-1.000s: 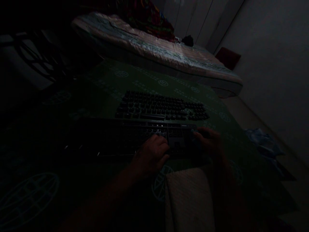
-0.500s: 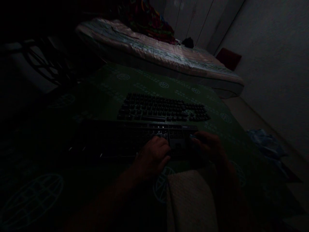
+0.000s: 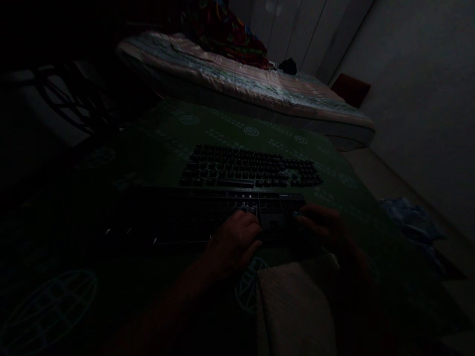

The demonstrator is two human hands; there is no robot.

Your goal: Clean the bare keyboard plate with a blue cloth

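Note:
A dark keyboard base (image 3: 185,217) lies across the green surface, its keys seemingly off in the part that shows. My left hand (image 3: 239,235) rests on its middle with curled fingers, gripping its near edge. At the base's right end is my right hand (image 3: 321,220), fingers pinched round something small with a faint bluish glint; the dimness hides what it is. Just behind the base, loose black keycaps (image 3: 237,165) are laid out in keyboard order. In front of my hands lies a folded pale cloth (image 3: 295,301).
Globe prints mark the green sheet (image 3: 218,123) underneath. Beyond it stands a bed (image 3: 252,86) with a patterned red blanket (image 3: 230,37). Crumpled bluish cloth (image 3: 408,217) lies on the floor to the right. A dark metal frame (image 3: 67,99) stands at the left.
My right hand has shifted slightly right and down at the end of the keyboard base. My left hand stays in place.

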